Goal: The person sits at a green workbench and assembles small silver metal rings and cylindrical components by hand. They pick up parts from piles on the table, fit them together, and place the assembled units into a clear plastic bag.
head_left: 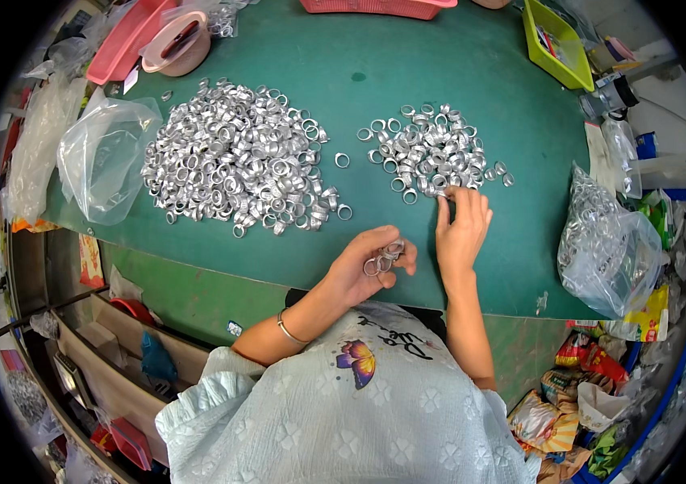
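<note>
Several silver metal rings (383, 260) lie in my left hand (356, 266), its fingers curled around them near the table's front edge. My right hand (464, 230) is at the near side of a smaller pile of rings (435, 149), thumb and fingertips pinched together on a ring (442, 194) that is mostly hidden. Left of it spreads a larger heap of similar rings (234, 157). Two single rings, one of them a loose ring (342, 160), sit just right of that heap.
A clear plastic bag (109, 161) lies at the table's left edge, and a bag filled with silver pieces (601, 242) at the right. Toward the back stand a pink bowl (189, 58), a pink basket (379, 8) and a yellow-green basket (559, 48) on the green tabletop (439, 64).
</note>
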`<state>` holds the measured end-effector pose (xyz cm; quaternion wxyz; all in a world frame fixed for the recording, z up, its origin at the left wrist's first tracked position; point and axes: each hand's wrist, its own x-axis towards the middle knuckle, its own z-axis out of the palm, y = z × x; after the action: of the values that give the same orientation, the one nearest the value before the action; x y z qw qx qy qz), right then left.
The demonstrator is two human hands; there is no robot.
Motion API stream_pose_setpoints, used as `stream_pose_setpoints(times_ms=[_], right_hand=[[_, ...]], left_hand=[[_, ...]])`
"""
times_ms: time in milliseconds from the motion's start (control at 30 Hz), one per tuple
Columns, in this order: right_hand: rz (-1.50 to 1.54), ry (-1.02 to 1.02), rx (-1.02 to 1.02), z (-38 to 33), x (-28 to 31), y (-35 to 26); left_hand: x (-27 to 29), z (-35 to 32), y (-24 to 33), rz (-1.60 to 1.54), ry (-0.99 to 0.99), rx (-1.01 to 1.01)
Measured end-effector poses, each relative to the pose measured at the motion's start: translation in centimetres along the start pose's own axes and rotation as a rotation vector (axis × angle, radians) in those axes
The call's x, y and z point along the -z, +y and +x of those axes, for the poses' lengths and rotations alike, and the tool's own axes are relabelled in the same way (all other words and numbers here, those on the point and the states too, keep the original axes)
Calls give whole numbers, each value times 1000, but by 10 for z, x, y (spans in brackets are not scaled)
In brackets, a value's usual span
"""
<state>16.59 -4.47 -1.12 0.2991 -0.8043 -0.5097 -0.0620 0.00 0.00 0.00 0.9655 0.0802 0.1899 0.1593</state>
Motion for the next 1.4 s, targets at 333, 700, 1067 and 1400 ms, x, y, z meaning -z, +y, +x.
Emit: stream_pose_setpoints(times_ms=[333, 700, 1067, 1400], right_hand=[[827, -87, -445, -10, 21, -5], [1446, -367, -705, -32, 50, -33], [-28, 6, 73, 16, 8, 4], [245, -29, -36, -7, 19, 15]], left_hand=[[-13, 4, -2, 270, 103, -154], [-26, 0, -4, 882, 27, -393], [-26, -4, 6, 108, -102, -46], [-24, -7, 4, 175, 3, -64]])
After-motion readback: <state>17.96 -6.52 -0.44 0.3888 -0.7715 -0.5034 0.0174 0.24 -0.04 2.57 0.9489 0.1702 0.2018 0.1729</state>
